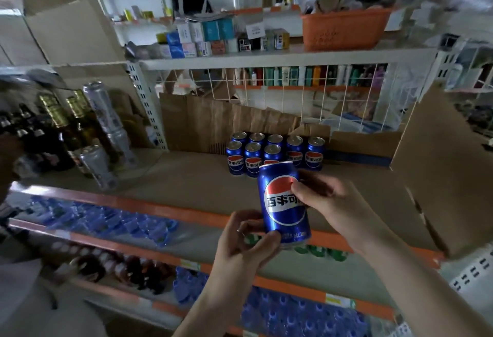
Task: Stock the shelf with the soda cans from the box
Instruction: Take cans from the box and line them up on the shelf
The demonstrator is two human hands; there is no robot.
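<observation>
Overhead, cluttered storeroom shelving; cardboard-lined shelf (186,176) bears blue cans (272,154); left hand (248,240), right hand (328,200) grip soda can (284,203).

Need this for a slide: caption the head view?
Both hands hold a blue can before shelved cans.

A single wide-angle view is given, taken from head height and aimed forward and slightly downward at a shelf (186,168) close in front. Straight edges are bowed toward the frame borders. The left hand (246,240) and right hand (328,200) are seen very near at 6 o'clock, entering from below. An orange basket (344,29) is placed at 1 o'clock, farther back.
</observation>
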